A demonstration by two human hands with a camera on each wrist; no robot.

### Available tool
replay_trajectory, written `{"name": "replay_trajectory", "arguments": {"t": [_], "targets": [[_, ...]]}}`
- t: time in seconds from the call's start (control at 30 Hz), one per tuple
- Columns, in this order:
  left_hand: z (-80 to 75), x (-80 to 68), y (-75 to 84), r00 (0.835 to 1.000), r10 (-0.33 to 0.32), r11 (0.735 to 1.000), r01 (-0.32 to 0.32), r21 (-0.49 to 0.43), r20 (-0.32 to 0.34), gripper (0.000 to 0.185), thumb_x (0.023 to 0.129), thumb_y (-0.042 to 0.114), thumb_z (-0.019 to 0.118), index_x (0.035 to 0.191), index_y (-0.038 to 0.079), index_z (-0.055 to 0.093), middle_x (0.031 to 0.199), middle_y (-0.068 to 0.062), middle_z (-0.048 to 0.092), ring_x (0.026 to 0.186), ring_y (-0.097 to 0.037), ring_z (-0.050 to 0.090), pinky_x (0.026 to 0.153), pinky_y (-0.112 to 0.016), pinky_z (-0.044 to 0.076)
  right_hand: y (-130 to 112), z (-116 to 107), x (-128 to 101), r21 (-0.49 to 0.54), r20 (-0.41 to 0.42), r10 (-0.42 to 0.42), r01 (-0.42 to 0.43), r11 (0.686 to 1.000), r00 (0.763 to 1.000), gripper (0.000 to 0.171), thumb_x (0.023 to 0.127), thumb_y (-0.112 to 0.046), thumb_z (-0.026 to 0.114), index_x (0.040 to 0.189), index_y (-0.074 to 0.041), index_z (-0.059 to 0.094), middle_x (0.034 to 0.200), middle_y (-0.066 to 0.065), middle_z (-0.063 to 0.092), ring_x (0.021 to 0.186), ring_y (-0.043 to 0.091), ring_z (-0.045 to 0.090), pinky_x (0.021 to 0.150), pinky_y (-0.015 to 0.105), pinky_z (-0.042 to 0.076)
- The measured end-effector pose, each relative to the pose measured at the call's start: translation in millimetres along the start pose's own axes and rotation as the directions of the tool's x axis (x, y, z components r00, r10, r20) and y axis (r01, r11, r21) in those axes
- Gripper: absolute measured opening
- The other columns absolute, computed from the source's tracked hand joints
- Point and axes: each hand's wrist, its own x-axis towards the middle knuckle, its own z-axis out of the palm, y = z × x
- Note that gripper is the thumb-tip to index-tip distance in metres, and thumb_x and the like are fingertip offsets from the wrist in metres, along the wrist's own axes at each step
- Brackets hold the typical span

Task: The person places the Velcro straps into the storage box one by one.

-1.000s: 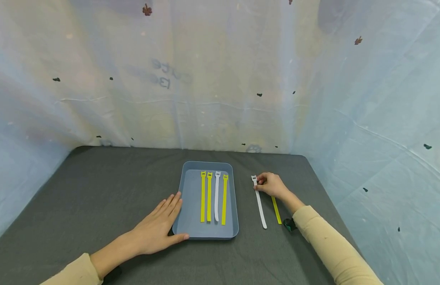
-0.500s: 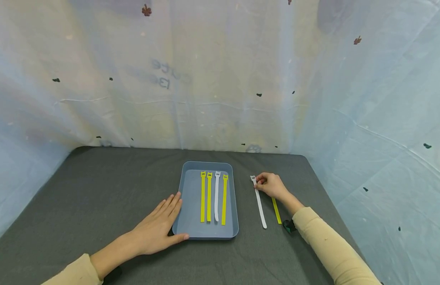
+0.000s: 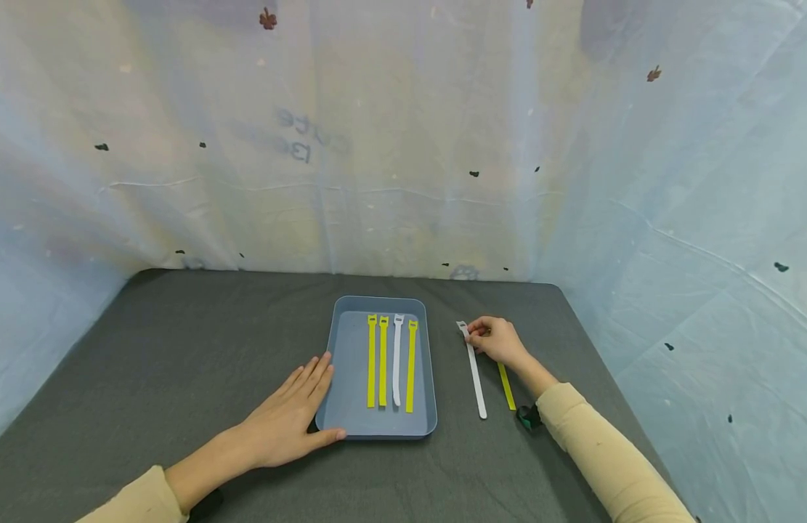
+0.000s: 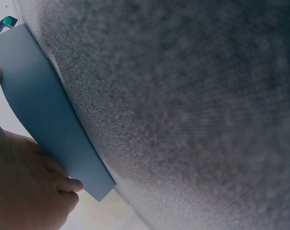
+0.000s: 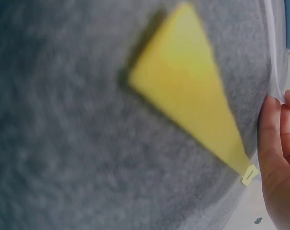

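Note:
Right of the tray, my right hand (image 3: 499, 341) pinches a white hook-and-loop cable tie (image 3: 476, 381) near its slotted head, between thumb and fingers. The tie's tail slants down toward the front. A yellow cable tie (image 3: 506, 386) lies on the cloth beside it, its upper part hidden by the hand; the right wrist view shows this yellow tie (image 5: 188, 91) close up. My left hand (image 3: 285, 421), fingers straight, rests at the left edge of the blue-grey tray (image 3: 348, 363). In the left wrist view its fingers lie along the tray's outer wall (image 4: 49, 110).
Inside the tray, a yellow tie (image 3: 372, 363), another yellow tie (image 3: 383, 367), a white tie (image 3: 397, 363) and a third yellow tie (image 3: 412, 370) lie side by side, heads away from me. Dark grey cloth (image 3: 213, 341) covers the table. A pale curtain (image 3: 390, 145) hangs behind.
The white tie's head has shifted slightly left in my right hand, which has hardly moved. My left hand stays at the tray.

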Motion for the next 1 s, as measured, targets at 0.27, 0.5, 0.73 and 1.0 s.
{"name": "replay_trajectory", "arguments": {"t": [0.27,0.5,0.73,1.0], "targets": [[-2.2,-1.0,2.3,1.000,0.018,1.000,-0.019,-0.008,-0.019,0.103,0.098,0.069,0.056,0.160,-0.008,0.027,0.171,-0.024,0.012,0.158,-0.042,0.015,0.125,-0.059,0.021,-3.8,0.2,-4.1,0.152,0.004,0.052,-0.052,0.987,0.999,0.018,0.100,-0.005,0.065,0.114,0.005,0.070,0.098,0.016,0.072,0.078,0.022,0.072,0.070,0.035,0.064],[-1.2,-0.3,0.6,1.000,0.007,1.000,-0.007,0.000,-0.003,0.104,0.097,0.070,0.056,0.161,-0.006,0.025,0.172,-0.022,0.010,0.158,-0.040,0.013,0.126,-0.057,0.019,-11.2,-0.1,-6.5,0.247,0.016,0.101,-0.102,0.964,0.995,0.021,0.103,-0.005,0.063,0.119,0.008,0.067,0.105,0.018,0.069,0.086,0.019,0.070,0.075,0.036,0.064],[-0.5,0.2,-0.6,1.000,0.005,1.000,-0.005,0.003,-0.002,0.104,0.097,0.069,0.058,0.161,-0.006,0.025,0.172,-0.022,0.009,0.159,-0.039,0.012,0.126,-0.057,0.018,-19.0,-1.3,-8.8,0.305,0.022,0.109,-0.111,0.946,0.994,0.025,0.103,-0.008,0.065,0.122,0.008,0.066,0.105,0.016,0.069,0.083,0.017,0.069,0.076,0.038,0.064],[-2.5,-1.3,1.6,1.000,0.013,1.000,-0.013,-0.009,-0.005,0.104,0.097,0.069,0.057,0.161,-0.007,0.025,0.171,-0.023,0.010,0.158,-0.041,0.013,0.126,-0.058,0.019,-33.2,-2.7,-10.2,0.371,0.042,0.121,-0.128,0.920,0.992,0.025,0.102,-0.008,0.066,0.123,0.006,0.065,0.100,0.012,0.066,0.079,0.017,0.067,0.080,0.047,0.063]]}}
